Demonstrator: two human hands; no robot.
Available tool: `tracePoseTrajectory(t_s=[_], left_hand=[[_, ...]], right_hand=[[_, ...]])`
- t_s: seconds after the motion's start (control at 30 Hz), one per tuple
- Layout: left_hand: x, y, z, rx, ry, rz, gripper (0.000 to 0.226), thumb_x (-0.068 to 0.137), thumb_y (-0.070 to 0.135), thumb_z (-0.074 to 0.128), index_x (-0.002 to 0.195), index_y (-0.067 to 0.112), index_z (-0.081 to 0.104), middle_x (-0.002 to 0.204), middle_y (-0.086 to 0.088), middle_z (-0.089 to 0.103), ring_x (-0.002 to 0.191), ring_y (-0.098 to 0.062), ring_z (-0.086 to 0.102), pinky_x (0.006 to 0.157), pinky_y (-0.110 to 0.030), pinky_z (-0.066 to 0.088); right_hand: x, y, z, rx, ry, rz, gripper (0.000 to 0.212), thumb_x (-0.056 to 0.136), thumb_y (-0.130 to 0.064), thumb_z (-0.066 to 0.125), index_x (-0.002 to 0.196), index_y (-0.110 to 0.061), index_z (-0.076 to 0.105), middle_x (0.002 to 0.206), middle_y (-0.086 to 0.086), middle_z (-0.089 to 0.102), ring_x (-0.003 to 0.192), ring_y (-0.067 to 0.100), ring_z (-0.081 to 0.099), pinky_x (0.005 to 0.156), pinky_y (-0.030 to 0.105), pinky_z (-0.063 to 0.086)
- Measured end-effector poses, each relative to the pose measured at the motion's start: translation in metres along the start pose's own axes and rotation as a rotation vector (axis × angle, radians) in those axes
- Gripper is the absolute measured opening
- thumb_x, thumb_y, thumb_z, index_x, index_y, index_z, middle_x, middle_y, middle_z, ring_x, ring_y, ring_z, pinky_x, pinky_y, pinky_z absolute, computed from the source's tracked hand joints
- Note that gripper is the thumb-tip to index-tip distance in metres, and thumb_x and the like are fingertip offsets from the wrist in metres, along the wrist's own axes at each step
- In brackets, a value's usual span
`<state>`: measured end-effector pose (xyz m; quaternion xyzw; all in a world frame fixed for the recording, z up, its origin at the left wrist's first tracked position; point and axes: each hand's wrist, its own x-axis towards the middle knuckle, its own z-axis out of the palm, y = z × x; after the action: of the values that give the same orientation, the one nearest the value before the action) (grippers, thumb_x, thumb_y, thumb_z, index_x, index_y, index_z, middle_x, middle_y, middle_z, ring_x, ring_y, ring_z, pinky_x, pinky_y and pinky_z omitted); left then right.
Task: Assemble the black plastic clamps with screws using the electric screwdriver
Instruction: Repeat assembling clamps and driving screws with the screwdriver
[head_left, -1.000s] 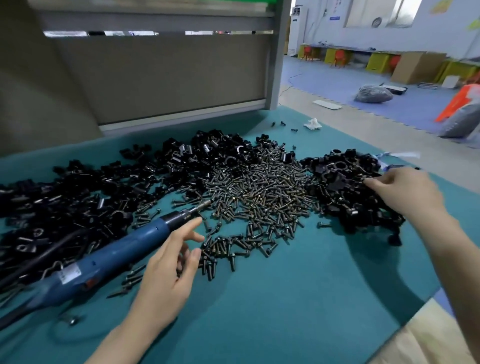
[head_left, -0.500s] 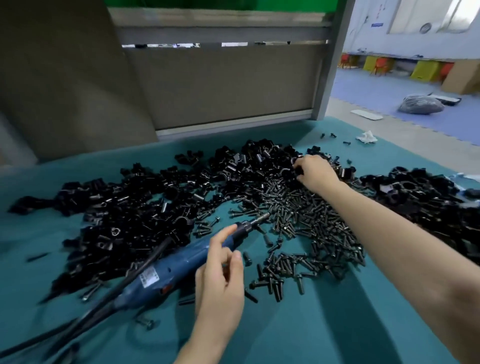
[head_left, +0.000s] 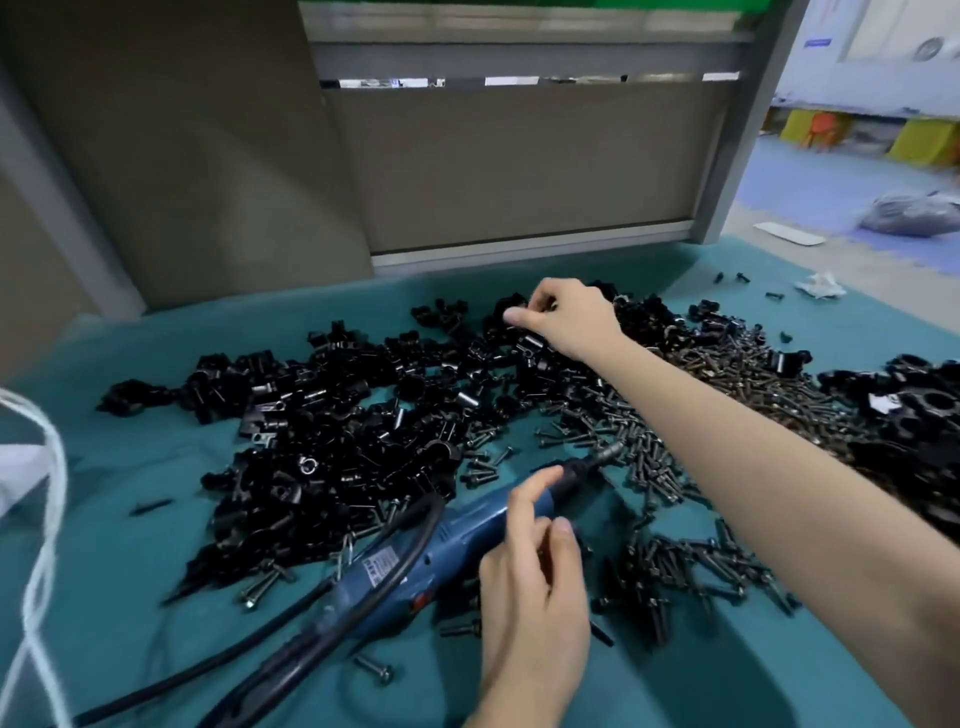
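Observation:
A big heap of black plastic clamps (head_left: 337, 415) covers the middle of the teal mat (head_left: 130, 571). To its right lies a spread of dark screws (head_left: 727, 379). My right hand (head_left: 571, 322) reaches across to the far edge of the clamp heap, its fingertips curled and pinching a black clamp (head_left: 511, 306). The blue electric screwdriver (head_left: 395, 561) lies on the mat with its bit pointing up-right toward the screws. Over the tool's front end hovers my left hand (head_left: 535, 587), index finger stretched along it and the other fingers loosely bent.
A second heap of black clamps (head_left: 909, 415) sits at the right edge. The screwdriver's black cable (head_left: 234, 644) runs off to the lower left. A white cord (head_left: 47, 493) hangs at the left. A grey partition panel (head_left: 519, 166) closes the back of the bench.
My right hand left the right-hand heap, crossed over the screws and now pinches a clamp at the far side of the middle heap. My left hand stayed by the screwdriver.

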<state>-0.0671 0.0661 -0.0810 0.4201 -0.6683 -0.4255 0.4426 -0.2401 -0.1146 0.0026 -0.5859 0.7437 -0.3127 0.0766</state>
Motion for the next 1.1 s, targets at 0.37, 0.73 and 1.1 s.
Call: tracePoseTrajectory(t_s=[0.37, 0.73, 1.1], left_hand=[[0.002, 0.000, -0.003, -0.023, -0.023, 0.033, 0.041, 0.097, 0.016, 0.045, 0.117, 0.053, 0.047, 0.053, 0.013, 0.049, 0.048, -0.004, 0.044, 0.046, -0.011, 0.025], [-0.004, 0.003, -0.001, -0.003, 0.085, 0.155, 0.035, 0.098, 0.043, 0.039, 0.125, 0.064, 0.035, 0.099, 0.032, 0.050, 0.082, 0.001, 0.053, 0.074, -0.020, 0.044], [-0.003, 0.004, 0.000, 0.059, 0.129, 0.364, 0.030, 0.093, 0.056, 0.044, 0.118, 0.042, 0.053, 0.115, 0.014, 0.063, 0.110, -0.001, 0.058, 0.095, -0.031, 0.048]], right_hand=[[-0.012, -0.063, 0.071, -0.338, -0.403, -0.132, 0.030, 0.088, -0.037, 0.066, 0.107, -0.014, 0.069, 0.070, 0.000, 0.060, 0.079, 0.025, 0.064, 0.068, 0.030, 0.049], [-0.120, -0.029, -0.023, 0.653, -0.296, -0.048, 0.035, 0.088, -0.032, 0.067, 0.055, -0.022, 0.059, 0.050, 0.003, 0.049, 0.036, 0.007, 0.028, 0.039, 0.019, 0.025], [-0.226, 0.014, -0.029, 0.780, -0.333, -0.051, 0.025, 0.087, -0.027, 0.066, 0.066, -0.023, 0.053, 0.052, -0.013, 0.043, 0.045, 0.000, 0.034, 0.045, 0.010, 0.028]])
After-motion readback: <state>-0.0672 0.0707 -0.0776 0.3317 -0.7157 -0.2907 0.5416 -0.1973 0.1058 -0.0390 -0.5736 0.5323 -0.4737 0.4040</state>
